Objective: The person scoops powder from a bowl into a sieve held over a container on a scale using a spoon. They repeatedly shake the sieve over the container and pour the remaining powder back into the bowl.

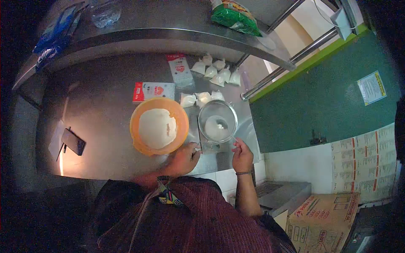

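Note:
My right hand is closed on the handle of a round metal strainer, which has white powder in it. My left hand sits between the strainer and an orange bowl, its fingers pinched together. Something small and pale shows at those fingertips, too small to name. White flour fills much of the bowl, with a hollow on its right side. Below the strainer, a flat pale surface is partly hidden. Small tied bags of white powder lie just behind the strainer.
Two red-and-white packs lie behind the bowl, near more powder bags. A dark phone rests on the left of the steel table. Overhead, a shelf carries a green bag. A cardboard box stands lower right.

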The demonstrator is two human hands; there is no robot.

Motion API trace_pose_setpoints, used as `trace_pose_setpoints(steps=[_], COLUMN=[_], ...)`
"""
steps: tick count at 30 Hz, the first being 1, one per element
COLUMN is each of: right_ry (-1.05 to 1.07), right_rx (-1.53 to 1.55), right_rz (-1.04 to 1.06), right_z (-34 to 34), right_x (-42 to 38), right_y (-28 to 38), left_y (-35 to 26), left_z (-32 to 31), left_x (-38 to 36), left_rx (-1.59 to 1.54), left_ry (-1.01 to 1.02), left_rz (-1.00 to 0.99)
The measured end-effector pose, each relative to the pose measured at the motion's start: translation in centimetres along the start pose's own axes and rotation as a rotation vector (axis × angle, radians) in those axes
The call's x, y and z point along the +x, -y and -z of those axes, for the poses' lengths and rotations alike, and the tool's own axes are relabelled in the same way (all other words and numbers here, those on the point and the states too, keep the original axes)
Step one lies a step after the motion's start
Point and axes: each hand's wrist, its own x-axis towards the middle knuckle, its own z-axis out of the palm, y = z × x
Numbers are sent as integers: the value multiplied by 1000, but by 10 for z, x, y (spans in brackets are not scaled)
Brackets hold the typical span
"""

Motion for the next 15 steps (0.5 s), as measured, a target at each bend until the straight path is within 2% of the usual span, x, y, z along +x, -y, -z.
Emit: trace_pose_setpoints(steps=[3, 5, 8, 12, 15], right_ry=[-8, -105, -133, -114, -80], right_rx=[96, 157, 208, 163, 129], right_rz=[-80, -104, -89, -128, -66], right_z=[4, 3, 0, 3, 1], right_x=[0, 1, 3, 3, 1], right_y=[13, 14, 4, 10, 9], left_y=[-1, -3, -10, -13, -16], left_z=[-2, 1, 6, 9, 10], left_x=[0, 0, 0, -1, -2], left_rx=[20, 10, -15, -16, -32], left_ry=[-60, -25, 9, 24, 39], left_rz=[-58, -33, -15, 2, 44])
